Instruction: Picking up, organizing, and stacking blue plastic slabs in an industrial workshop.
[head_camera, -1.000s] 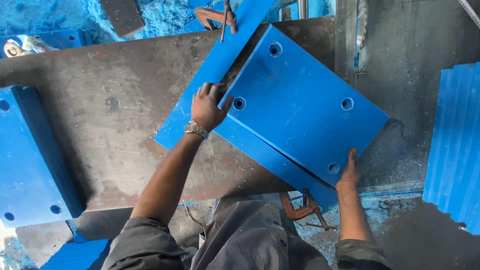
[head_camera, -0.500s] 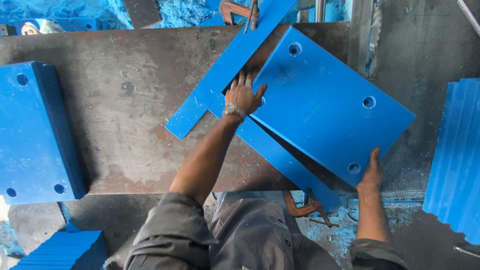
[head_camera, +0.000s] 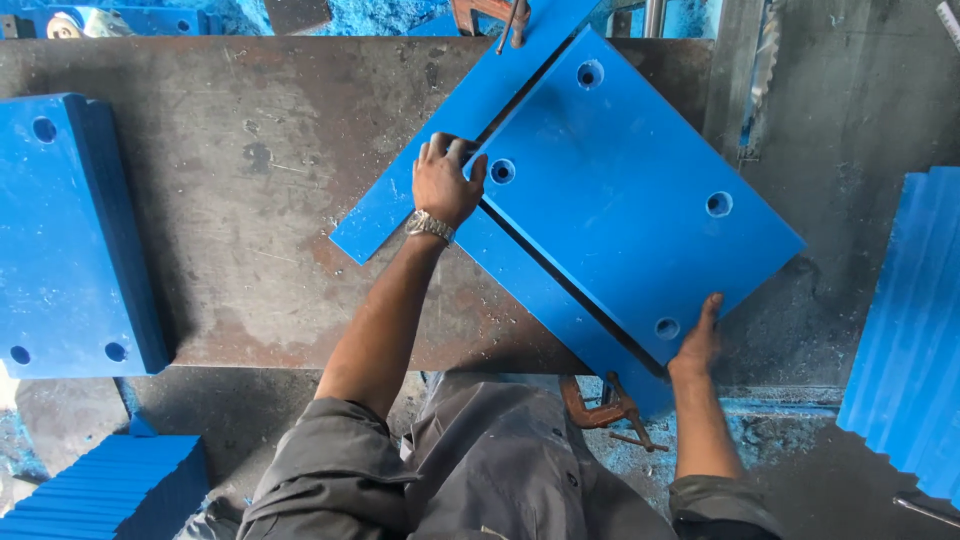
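Plain blue slab (head_camera: 630, 190), rusty grey-brown table (head_camera: 230, 200), orange clamp (head_camera: 600, 408).

A thick blue block (head_camera: 70, 235) with corner holes lay on the left of the steel table (head_camera: 250, 150). Stacked blue sheets (head_camera: 110, 480) sat at lower left and more (head_camera: 910, 330) stood at the right edge. A rusty clamp (head_camera: 600, 410) hung below the table's front edge.
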